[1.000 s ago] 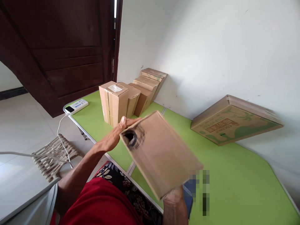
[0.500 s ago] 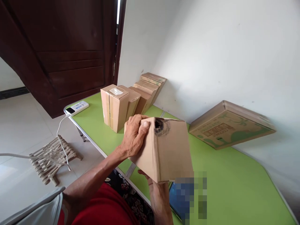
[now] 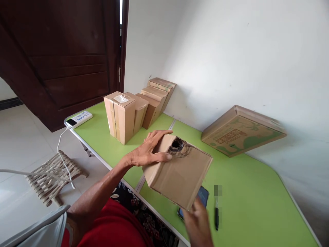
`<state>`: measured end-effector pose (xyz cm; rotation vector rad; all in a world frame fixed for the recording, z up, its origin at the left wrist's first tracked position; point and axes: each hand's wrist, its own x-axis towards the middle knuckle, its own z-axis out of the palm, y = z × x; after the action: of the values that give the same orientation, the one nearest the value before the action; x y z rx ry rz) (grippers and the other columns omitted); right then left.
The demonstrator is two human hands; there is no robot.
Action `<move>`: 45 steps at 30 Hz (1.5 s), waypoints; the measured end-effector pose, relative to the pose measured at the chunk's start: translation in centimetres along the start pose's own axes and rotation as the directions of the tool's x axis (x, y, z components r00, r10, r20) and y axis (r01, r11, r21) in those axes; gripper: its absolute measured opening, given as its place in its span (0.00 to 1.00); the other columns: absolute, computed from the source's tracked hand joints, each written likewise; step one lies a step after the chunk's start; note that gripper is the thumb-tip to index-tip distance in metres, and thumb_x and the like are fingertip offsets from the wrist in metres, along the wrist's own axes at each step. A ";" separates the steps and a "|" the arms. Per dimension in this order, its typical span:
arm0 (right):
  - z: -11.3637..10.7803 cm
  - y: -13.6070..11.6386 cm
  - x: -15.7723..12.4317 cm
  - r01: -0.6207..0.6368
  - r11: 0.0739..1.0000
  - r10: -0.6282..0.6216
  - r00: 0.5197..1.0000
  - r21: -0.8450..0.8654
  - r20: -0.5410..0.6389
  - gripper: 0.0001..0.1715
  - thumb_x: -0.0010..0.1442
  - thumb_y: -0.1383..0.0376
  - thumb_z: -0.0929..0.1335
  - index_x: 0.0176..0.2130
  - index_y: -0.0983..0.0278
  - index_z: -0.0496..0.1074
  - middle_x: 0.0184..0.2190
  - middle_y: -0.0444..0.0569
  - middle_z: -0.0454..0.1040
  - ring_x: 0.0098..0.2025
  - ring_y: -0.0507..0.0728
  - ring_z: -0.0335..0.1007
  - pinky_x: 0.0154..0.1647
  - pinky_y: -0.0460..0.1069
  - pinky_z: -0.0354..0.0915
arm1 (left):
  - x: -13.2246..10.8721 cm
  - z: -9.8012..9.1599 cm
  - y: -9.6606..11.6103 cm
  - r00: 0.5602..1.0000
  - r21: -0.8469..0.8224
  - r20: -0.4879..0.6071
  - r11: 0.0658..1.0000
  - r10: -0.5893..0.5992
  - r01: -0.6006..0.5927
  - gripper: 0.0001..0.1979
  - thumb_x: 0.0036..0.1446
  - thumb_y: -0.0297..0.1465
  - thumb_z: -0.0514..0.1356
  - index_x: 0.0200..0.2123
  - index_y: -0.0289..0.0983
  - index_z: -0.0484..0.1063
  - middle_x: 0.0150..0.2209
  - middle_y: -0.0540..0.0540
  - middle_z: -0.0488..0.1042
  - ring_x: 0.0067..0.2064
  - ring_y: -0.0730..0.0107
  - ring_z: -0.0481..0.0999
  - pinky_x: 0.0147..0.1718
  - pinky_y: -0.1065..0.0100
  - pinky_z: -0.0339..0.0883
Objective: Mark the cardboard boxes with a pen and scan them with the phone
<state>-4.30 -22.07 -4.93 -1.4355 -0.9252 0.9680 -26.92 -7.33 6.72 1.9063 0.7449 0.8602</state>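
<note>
A plain brown cardboard box [image 3: 182,171] is tilted above the green table, with a ragged dark hole near its upper corner. My left hand [image 3: 151,149] grips the upper left of it, thumb beside the hole and fingers over the far edge. At the lower right corner, my right hand [image 3: 196,218] has its thumb and fingers around the cardboard; it is slightly blurred. A phone [image 3: 204,195] lies partly hidden behind the box and right hand. To the right of that is a black pen [image 3: 217,218], its upper part pixelated.
Several cardboard boxes [image 3: 130,121] stand in a row at the back left of the green table [image 3: 257,199]. One flat printed box [image 3: 239,135] leans on the wall. A white device [image 3: 79,119] with a cable sits at the left corner, above a woven stool [image 3: 52,178].
The box has turned and tipped so its holed face shows more. My right hand has moved from underneath to the lower right corner, and more of the phone and pen shows.
</note>
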 end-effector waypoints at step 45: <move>-9.0 -1.7 1.7 -0.507 0.403 0.213 0.861 -0.762 -0.461 0.11 0.60 0.59 0.65 0.26 0.57 0.68 0.32 0.61 0.82 0.42 0.73 0.80 0.44 0.60 0.70 | 2.7 1.2 2.7 0.995 -0.022 -0.063 0.997 -0.078 0.077 0.21 0.66 0.45 0.63 0.57 0.43 0.71 0.55 0.41 0.73 0.55 0.51 0.73 0.55 0.50 0.68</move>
<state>4.71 -23.54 -2.91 -2.7009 -0.9163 0.5079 -23.97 -6.97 9.38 1.8272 0.8406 0.8805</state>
